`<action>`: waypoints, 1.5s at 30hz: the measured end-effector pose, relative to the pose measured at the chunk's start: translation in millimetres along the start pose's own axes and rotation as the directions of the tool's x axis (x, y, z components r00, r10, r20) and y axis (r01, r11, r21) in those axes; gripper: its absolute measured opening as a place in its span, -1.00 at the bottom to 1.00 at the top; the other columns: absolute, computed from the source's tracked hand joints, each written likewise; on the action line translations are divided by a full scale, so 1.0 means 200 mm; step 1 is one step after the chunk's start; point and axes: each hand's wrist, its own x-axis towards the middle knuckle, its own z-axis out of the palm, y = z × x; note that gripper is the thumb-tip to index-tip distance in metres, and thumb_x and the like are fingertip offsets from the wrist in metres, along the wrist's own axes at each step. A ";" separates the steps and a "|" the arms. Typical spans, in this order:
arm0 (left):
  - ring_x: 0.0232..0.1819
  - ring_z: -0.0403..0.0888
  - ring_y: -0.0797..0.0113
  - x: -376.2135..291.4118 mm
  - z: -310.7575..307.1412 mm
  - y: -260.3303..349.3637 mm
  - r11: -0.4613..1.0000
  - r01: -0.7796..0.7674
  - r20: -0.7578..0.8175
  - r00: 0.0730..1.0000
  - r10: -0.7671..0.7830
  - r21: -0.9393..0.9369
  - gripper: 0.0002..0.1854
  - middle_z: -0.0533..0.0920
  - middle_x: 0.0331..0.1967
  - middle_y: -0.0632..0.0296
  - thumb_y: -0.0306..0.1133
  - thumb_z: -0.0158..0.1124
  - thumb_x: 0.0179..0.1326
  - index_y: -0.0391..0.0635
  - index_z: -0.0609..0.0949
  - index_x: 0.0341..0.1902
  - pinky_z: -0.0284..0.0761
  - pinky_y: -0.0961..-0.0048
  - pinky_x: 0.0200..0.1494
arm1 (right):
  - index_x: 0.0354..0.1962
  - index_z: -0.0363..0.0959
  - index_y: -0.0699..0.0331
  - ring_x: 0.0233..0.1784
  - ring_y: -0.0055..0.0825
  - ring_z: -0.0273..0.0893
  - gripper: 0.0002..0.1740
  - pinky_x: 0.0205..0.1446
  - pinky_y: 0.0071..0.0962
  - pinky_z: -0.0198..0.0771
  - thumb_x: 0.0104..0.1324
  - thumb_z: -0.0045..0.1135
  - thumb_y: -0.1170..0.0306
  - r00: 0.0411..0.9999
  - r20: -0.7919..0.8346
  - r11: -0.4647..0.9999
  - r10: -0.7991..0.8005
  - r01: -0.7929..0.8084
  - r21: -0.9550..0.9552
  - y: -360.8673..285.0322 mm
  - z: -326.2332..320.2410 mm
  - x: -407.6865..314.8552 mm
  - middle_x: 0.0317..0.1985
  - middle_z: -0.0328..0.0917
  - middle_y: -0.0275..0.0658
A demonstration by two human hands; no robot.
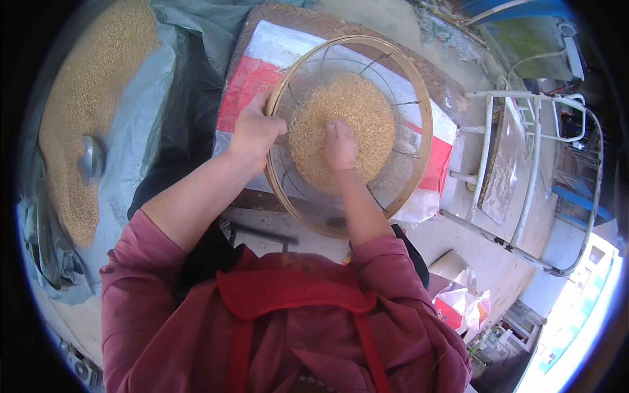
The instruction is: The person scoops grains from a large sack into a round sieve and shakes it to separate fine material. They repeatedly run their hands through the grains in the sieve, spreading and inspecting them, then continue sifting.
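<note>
My left hand (258,128) grips the left rim of a round sieve (426,123), its thumb over the edge. The sieve has a pale hoop, a fine mesh and dark wires bent across its side. A heap of golden grain (366,105) lies on the mesh. In the middle of that heap rests my right hand (341,145), fingertips down among the grains; whether it holds any cannot be made out. Beneath the sieve, a red and white woven sack (250,81) is spread over a rusty patterned metal plate (290,18).
On the left, a large pile of grain (103,64) with a metal scoop (91,159) lies on a grey-green tarpaulin (147,103). A white tubular metal frame (530,167) stands at the right. Plastic bags (462,304) lie on the floor at the lower right.
</note>
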 end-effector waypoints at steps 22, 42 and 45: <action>-0.18 0.51 0.29 0.07 -0.01 -0.05 0.999 -0.049 0.005 0.999 0.050 -0.008 -0.33 0.55 -0.18 0.11 -0.77 0.04 -0.24 -0.29 0.42 0.14 0.41 0.46 -0.13 | -0.25 0.31 0.10 -0.62 -0.65 0.13 -0.76 -0.63 -0.71 0.03 0.36 -0.11 0.13 0.692 0.571 -0.232 0.442 -0.526 0.818 -0.06 -0.24 -0.08 -0.54 0.28 -0.41; -0.27 0.45 0.42 0.09 -0.01 -0.05 0.998 -0.060 0.022 0.998 0.060 -0.015 -0.40 0.49 -0.24 0.21 -0.75 0.05 -0.20 -0.28 0.43 0.09 0.38 0.53 -0.21 | -0.15 0.30 0.18 -0.47 -0.64 0.24 -0.79 -0.45 -0.67 0.23 0.42 -0.25 0.28 0.766 0.596 -0.380 0.242 -0.490 0.784 -0.20 -0.36 -0.06 -0.38 0.34 -0.33; -0.32 0.41 0.49 0.09 -0.01 -0.05 0.997 -0.076 0.029 0.997 0.076 0.004 -0.43 0.46 -0.27 0.26 -0.72 0.05 -0.17 -0.28 0.43 0.07 0.35 0.57 -0.27 | -0.25 0.29 0.13 -0.61 -0.68 0.08 -0.78 -0.62 -0.70 0.01 0.42 -0.25 0.20 0.759 0.581 -0.305 0.294 -0.502 0.809 -0.18 -0.34 -0.06 -0.54 0.25 -0.43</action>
